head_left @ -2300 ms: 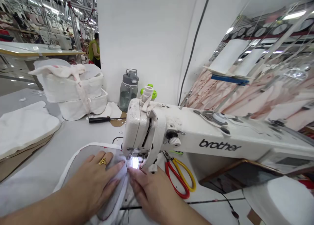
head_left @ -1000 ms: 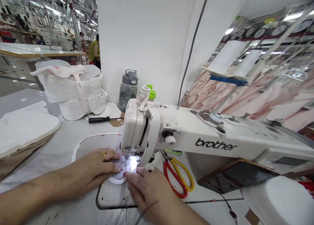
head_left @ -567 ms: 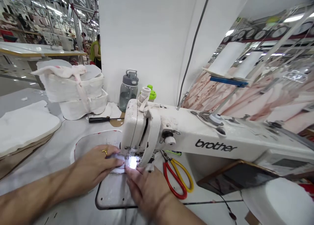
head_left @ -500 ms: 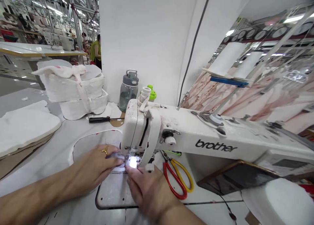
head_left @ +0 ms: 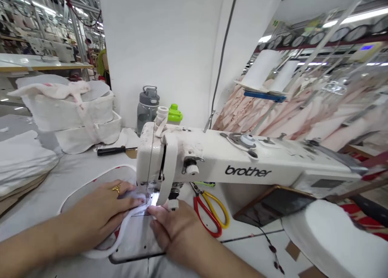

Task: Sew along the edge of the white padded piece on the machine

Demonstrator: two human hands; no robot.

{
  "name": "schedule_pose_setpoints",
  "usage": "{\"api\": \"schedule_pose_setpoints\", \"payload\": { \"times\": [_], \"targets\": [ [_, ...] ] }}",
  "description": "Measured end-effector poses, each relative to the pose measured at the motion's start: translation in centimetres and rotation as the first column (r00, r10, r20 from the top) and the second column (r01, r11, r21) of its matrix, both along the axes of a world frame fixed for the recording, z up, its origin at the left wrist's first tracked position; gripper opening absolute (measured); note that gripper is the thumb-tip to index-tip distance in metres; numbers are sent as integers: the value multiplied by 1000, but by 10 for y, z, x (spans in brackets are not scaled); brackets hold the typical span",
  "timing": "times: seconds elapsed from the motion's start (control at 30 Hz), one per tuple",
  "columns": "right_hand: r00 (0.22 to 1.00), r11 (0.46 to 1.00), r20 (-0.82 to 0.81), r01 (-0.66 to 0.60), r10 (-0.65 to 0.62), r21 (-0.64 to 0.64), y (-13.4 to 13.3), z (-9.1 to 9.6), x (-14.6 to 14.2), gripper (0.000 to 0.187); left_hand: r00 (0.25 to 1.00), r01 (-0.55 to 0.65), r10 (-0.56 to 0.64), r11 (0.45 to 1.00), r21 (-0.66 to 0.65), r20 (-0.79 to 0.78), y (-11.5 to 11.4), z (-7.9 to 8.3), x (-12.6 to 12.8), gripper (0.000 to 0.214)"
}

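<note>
At a white Brother sewing machine (head_left: 212, 161), a person's two hands press a grey fabric piece (head_left: 91, 185) with white edging flat on the table (head_left: 60, 169) — the work lies directly under the machine's head, lit by its small lamp. The left hand (head_left: 97, 213), a gold ring (head_left: 116, 188) on one finger, lies spread and flat on the fabric just left of the needle, gripping nothing. The right hand (head_left: 178, 233) rests in front of the needle, its fingertips (head_left: 156, 210) pinning the white edge down (fingers extended, not clenched around anything).

Just right of the needle, under the machine's arm, lie red- and yellow-handled scissors (head_left: 209, 211). Behind the machine's head stand a grey water bottle (head_left: 147, 108) and a green-capped bottle (head_left: 175, 113) against the white wall. To the left of the machine, a black-handled screwdriver (head_left: 110, 150) lies on the table — beyond it, bundles of white padded pieces (head_left: 72, 112) tied with a strip. Pale pink fabric (head_left: 273, 116) hangs behind the machine's arm to the right.
</note>
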State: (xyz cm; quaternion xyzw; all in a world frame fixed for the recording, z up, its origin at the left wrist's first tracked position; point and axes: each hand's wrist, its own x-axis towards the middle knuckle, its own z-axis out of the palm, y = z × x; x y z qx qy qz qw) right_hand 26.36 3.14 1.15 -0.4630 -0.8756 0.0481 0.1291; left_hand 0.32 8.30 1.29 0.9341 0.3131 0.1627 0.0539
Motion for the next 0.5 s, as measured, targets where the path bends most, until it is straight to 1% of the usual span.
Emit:
{"api": "schedule_pose_setpoints", "payload": {
  "times": [0.07,0.13,0.23,0.3,0.4,0.5],
  "targets": [
    [999,999,47,-9,11,-37,0,0,-1,37,999,-49,49,998,39,4,-4,-2,3,28],
    [996,999,88,3,2,-46,0,-4,-1,38,994,-110,110,992,65,9,-11,-3,6,28],
    [990,999,135,37,-32,-38,2,-11,-3,41,986,-165,166,986,32,-18,-21,-5,11,29],
    [989,998,143,38,-32,-44,2,-12,-3,43,978,-209,209,978,12,-24,-26,-7,15,27],
    [993,996,114,53,-45,-69,2,-5,-4,42,966,-258,258,966,28,-11,-33,-16,19,25],
    [990,991,118,83,-71,-102,2,4,-6,42,966,-257,258,964,60,-10,-34,-23,16,32]
  ]
}}
